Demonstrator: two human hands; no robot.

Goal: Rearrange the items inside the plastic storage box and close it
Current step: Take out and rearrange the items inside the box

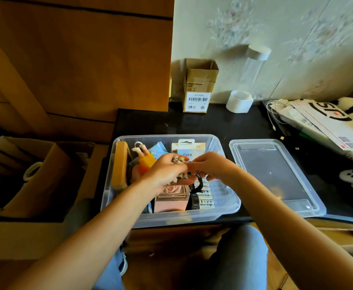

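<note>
Holding bundle of batteries (179,164) in my left hand (165,172) over storage box (171,216); right hand (212,167) pinching one; lid (276,176) at 3 o'clock on bench (213,124).

Both forearms are bare to the elbow, with no sleeve showing on either. The left hand (164,173) carries no ring or watch that can be seen. A ring-like band seems to sit on a finger of the right hand (213,167), though blur leaves this unsure. At six o'clock, the legs wear blue-grey denim jeans (238,258), faded over the knee.
</note>
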